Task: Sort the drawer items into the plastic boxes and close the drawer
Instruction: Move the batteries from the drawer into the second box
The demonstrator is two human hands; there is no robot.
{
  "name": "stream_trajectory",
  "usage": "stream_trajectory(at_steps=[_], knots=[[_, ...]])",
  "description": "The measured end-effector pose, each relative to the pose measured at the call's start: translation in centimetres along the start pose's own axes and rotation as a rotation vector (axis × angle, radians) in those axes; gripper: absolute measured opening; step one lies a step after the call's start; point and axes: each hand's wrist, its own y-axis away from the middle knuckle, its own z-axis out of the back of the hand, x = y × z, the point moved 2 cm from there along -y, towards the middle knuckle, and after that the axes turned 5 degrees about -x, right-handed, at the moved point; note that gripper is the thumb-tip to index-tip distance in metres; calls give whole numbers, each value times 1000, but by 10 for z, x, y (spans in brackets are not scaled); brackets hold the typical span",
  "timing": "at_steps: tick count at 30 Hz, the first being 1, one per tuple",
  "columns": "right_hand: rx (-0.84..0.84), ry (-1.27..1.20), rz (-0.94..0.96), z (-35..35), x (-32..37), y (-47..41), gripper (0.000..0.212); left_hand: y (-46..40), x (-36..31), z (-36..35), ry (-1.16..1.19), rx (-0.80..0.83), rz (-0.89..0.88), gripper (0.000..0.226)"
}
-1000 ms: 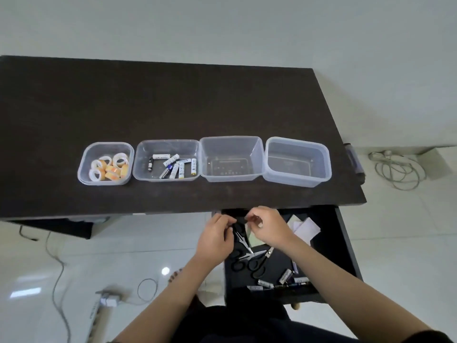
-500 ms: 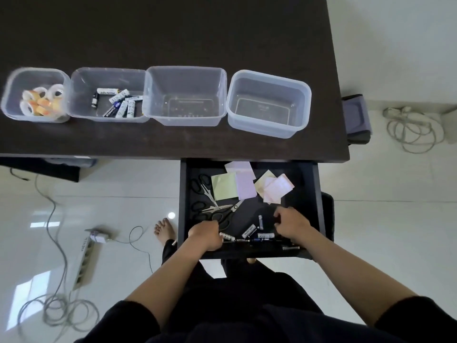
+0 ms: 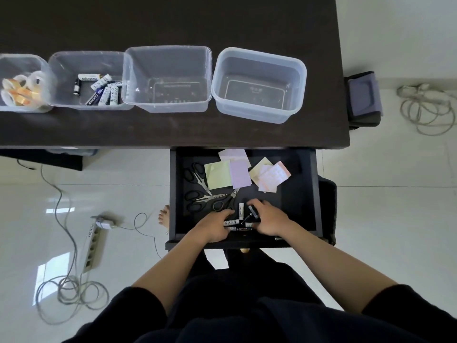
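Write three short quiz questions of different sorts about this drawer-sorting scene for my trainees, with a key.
1. True or false: the two right-hand boxes, the third box and the fourth box, hold nothing.
2. Which box holds batteries? A) first box B) second box C) fourth box
3. Fill in: both hands, left hand and right hand, are gathering ____ at the front of the drawer.

Key: 1 true; 2 B; 3 batteries.
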Motion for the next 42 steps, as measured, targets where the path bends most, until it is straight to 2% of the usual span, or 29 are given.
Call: stream_trajectory(at_steps=[5,12,16,22,25,30,36,42], knots=[[15,186,65,-6,6,-3,46,-5,-2,-2,8,-6,19,59],[88,210,90,-8,8,-5,26,-7,1,-5,-24,-1,22,48],[128,155,89,-7,11,-6,32,-8,2,-5,-31,11,40,41],[208,110,45,-6,13,-4,42,-11,-1,-3,-72,57,83,41],[268,101,0,-7,17,-5,45,-11,1,1,-89,71,90,30],[319,34,-6,-14,27,-2,38,-6,-3,3,-176,129,65,33],[289,-54,51,-5,31,5,14,8,-7,14,-229,121,34,31],[200,-111,40,7,36,19,18,22,-4,25,-84,-8,6,24]])
